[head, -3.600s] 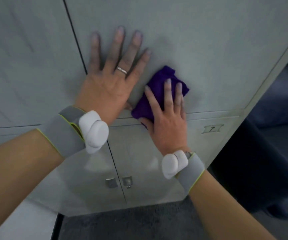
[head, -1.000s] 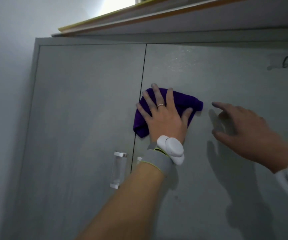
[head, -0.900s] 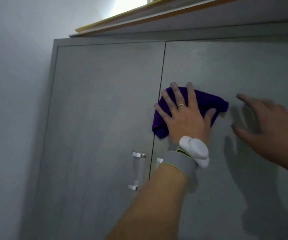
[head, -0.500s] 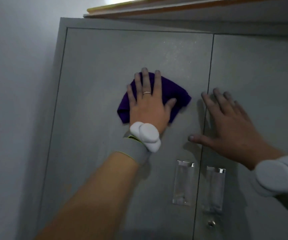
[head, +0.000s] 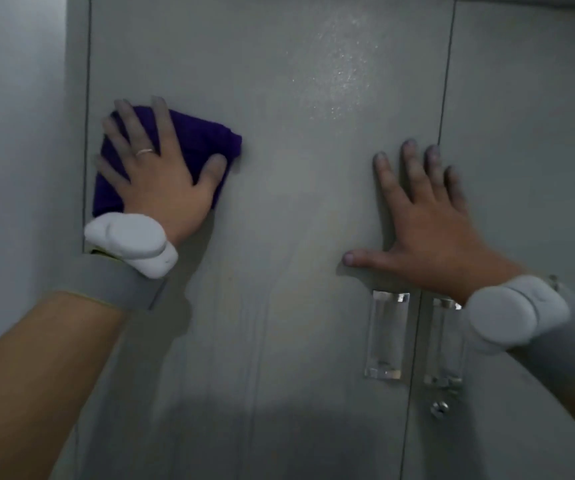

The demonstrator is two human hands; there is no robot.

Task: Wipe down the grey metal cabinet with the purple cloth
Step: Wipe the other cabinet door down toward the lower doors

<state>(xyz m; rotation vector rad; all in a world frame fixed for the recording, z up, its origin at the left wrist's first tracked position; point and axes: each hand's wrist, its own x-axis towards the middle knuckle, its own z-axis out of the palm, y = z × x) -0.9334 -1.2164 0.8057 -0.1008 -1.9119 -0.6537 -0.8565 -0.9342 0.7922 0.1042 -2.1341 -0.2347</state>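
The wiping is under way on the left door of the grey metal cabinet [head: 279, 237], and the purple cloth [head: 196, 140] sits at that door's left edge, touching the seam by the frame, in the upper half of what shows. This looks like the end of a stroke toward that side. By my reading, the next move is a pass back toward the middle seam or a drop lower down the panel, with flat, even pressure so the folded cloth does not bunch or slip out from under the palm.

The left hand [head: 161, 181] lies spread wide and flat on the cloth, fingers splayed and pointing up, thumb out to the right. It presses the cloth against the door and does not pinch it. A ring shows on one finger.

Further right, a faint sheen marks the upper part of the door.

The right hand [head: 428, 226] is also open and flat, holding nothing. Its palm and fingers rest bare on the left door near the middle seam, just above the clear door handles [head: 386, 334], apparently bracing.
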